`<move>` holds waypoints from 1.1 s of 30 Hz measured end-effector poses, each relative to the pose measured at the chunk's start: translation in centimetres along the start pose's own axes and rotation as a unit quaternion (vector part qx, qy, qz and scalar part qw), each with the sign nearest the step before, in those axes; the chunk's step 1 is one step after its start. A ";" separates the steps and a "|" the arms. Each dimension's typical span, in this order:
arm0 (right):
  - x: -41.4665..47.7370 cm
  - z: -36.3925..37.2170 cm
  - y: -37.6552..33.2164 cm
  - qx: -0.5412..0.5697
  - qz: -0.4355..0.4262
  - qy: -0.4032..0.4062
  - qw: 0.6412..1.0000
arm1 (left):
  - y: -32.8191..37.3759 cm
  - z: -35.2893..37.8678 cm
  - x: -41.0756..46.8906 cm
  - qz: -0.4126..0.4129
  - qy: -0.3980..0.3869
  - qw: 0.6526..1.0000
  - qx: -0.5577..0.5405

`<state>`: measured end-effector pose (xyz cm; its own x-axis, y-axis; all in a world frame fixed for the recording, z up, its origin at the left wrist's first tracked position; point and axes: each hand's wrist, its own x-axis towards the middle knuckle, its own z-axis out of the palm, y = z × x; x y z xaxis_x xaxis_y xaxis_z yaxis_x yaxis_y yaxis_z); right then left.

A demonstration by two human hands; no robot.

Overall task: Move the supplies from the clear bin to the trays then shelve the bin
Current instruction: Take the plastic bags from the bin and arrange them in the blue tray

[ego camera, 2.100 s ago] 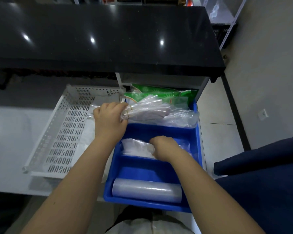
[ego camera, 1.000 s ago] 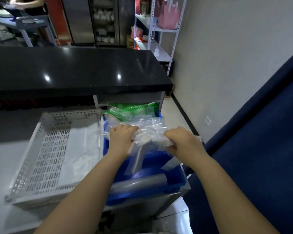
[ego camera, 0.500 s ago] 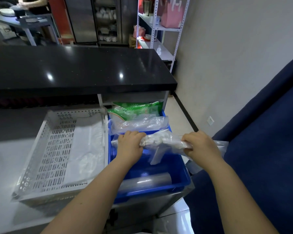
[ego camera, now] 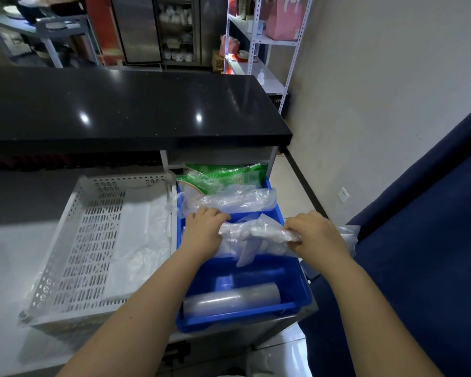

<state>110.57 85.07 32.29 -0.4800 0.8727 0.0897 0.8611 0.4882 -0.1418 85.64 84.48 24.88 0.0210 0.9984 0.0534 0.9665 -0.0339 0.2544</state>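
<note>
Both hands on it now: my left hand [ego camera: 201,232] is closed around one end of the crinkly clear plastic packet of white supplies [ego camera: 259,235], my right hand [ego camera: 314,235] pinching the other end shut between thumb and fingers. The packet hangs stretched between my two fists, just above the middle compartment of the blue plastic divided tray [ego camera: 297,292], with a loose flap drooping toward the tray floor. I hold it by both ends, I reckon, because the thing is floppy and would sag or spill from a one-handed grab.

The blue tray sits at the right end of the counter, right against the white perforated plastic tray [ego camera: 74,254], which carries only flat clear plastic sheets [ego camera: 139,240]. In the blue tray's far compartment, more clear bags [ego camera: 237,200] lie in front of green printed packets [ego camera: 223,174]; the near compartment holds a clear roll of plastic film [ego camera: 231,297] lying crosswise.

No clear bin in sight from here, so shelving looks a way off.
</note>
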 end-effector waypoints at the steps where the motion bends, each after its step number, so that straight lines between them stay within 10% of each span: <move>1: 0.4 -0.1 -0.1 -0.002 -0.007 0.005 1.000 | -0.4 -0.4 -0.2 -0.005 0.027 1.000 0.000; 7: 5.2 0.0 -3.3 -0.011 -0.073 0.022 0.997 | -4.0 -5.1 -1.5 -0.046 0.165 0.985 -0.038; 11: 8.7 2.3 -7.0 0.005 -0.083 -0.128 0.988 | -5.6 -6.6 -2.7 -0.066 0.208 0.973 -0.074; 18: 10.6 6.4 -8.9 0.027 -0.103 -0.311 0.944 | -3.4 -3.9 -3.9 -0.028 0.086 0.993 -0.071; 33: 10.9 8.8 -6.1 0.073 -0.098 -0.201 0.972 | -2.1 -0.7 -1.6 -0.050 0.059 0.997 -0.021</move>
<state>98.59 91.71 25.43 -0.6847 0.6815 -0.2585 0.7274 0.6164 -0.3016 83.43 82.89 24.98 -0.1072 0.9846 0.1383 0.9505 0.0607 0.3046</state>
